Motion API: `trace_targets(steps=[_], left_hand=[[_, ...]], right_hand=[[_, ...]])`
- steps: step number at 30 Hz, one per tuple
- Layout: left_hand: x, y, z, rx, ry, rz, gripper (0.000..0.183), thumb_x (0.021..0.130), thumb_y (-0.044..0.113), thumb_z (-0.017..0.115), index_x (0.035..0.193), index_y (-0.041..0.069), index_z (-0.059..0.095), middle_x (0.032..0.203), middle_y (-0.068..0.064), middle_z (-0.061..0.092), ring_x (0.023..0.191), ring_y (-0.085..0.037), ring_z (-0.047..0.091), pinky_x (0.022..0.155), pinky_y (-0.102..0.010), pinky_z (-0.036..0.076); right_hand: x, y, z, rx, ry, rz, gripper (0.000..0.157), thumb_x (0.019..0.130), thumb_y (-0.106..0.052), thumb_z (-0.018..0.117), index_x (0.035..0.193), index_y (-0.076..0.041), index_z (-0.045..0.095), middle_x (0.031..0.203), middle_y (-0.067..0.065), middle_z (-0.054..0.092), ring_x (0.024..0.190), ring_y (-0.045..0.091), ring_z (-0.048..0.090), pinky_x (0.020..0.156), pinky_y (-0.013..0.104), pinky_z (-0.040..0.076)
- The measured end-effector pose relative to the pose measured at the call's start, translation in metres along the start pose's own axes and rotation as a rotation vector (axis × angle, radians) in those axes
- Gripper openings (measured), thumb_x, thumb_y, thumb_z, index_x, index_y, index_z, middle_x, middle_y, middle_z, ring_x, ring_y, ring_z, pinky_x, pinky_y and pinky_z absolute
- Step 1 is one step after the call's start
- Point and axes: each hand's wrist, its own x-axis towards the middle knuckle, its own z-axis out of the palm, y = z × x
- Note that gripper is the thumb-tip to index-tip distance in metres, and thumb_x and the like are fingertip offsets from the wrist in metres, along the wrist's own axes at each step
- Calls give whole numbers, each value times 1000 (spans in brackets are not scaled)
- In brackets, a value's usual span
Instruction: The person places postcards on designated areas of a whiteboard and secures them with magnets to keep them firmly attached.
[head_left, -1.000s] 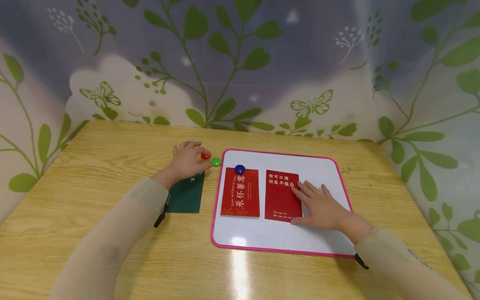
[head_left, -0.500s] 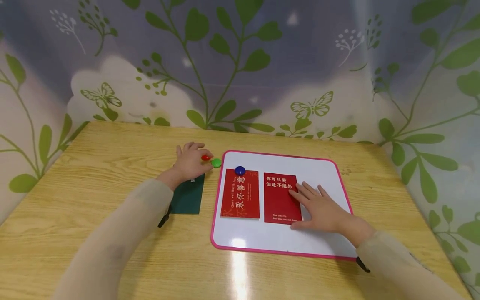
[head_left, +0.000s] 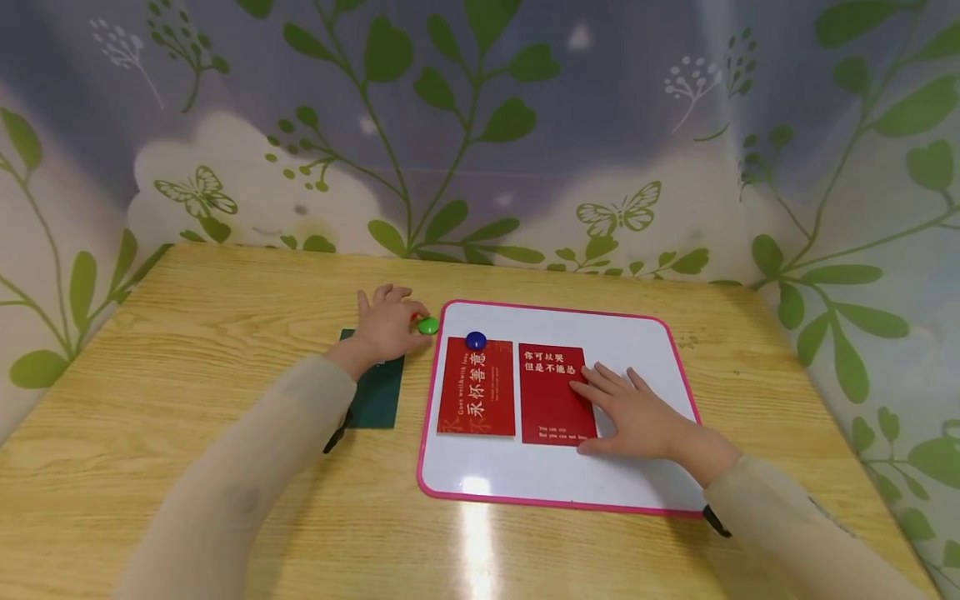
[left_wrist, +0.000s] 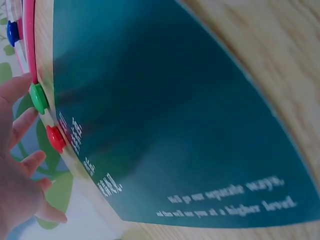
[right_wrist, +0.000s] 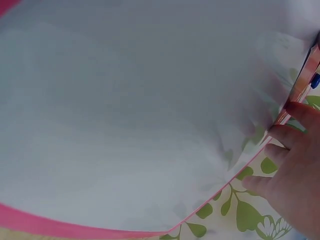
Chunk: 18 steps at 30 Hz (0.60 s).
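Note:
My left hand reaches over the top of a dark green card. Its thumb and index fingertips are on either side of a green round magnet, close at its edges; a red magnet sits beside it, mostly hidden in the head view. My right hand lies spread on a whiteboard with a pink rim, fingertips on the right edge of a red card with white lettering. Left of that card lies another red card, a blue magnet at its top.
Board, green card and loose magnets lie on a wooden table. A curtain with leaf and butterfly prints hangs behind and beside the table. The board's pink left rim is close to the green card.
My right hand has slid the right red card leftward, narrowing the gap to the other card. My left hand has moved right, from the red magnet to the green one, uncovering more of the green card.

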Motion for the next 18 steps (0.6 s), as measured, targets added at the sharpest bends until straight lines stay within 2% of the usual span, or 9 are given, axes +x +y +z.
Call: trace_targets(steps=[18], left_hand=[[5, 4, 4, 62, 12, -25, 42, 85, 36, 65, 119, 11, 62, 146, -20, 33, 139, -43, 16, 108, -69, -2]], right_hand=[[0, -1, 1, 1, 14, -6, 88, 73, -50, 72, 143, -9, 37, 150, 16, 33, 140, 38, 22, 110, 64, 16]])
